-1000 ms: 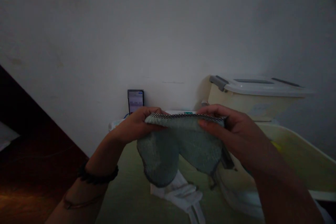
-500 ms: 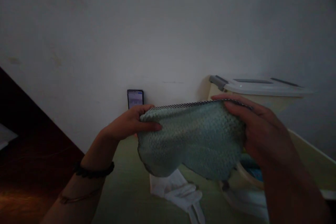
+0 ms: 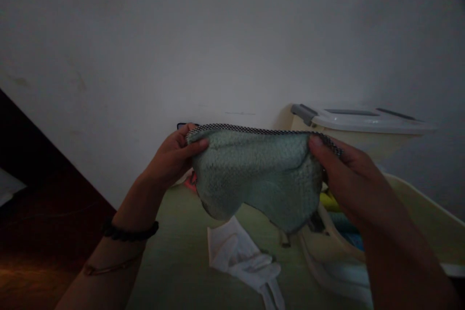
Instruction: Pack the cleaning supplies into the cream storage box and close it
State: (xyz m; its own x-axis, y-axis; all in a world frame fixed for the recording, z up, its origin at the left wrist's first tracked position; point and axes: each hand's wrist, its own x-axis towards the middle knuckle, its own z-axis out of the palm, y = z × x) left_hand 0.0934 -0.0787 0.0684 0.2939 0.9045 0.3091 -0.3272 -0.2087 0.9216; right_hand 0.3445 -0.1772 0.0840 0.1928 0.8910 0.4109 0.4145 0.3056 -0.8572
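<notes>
A pale green textured cloth with a black-and-white checked edging hangs between my two hands. My left hand pinches its upper left corner, thumb on the near face. At the upper right corner my right hand grips it the same way, thumb in front and fingers behind. The top edge is stretched nearly level; the lower edge droops in two lobes. Below the cloth, a white glove lies on the green surface.
To the right stands an open cream bin with yellow and blue cloths inside. Behind it is another cream container with a white lid. A phone leans on the wall, mostly hidden. Something red shows beside my left wrist.
Both hands hold the cloth still, the left one having risen with its corner. The cloth's top edge and lower lobes are higher, and the phone is now mostly covered.
</notes>
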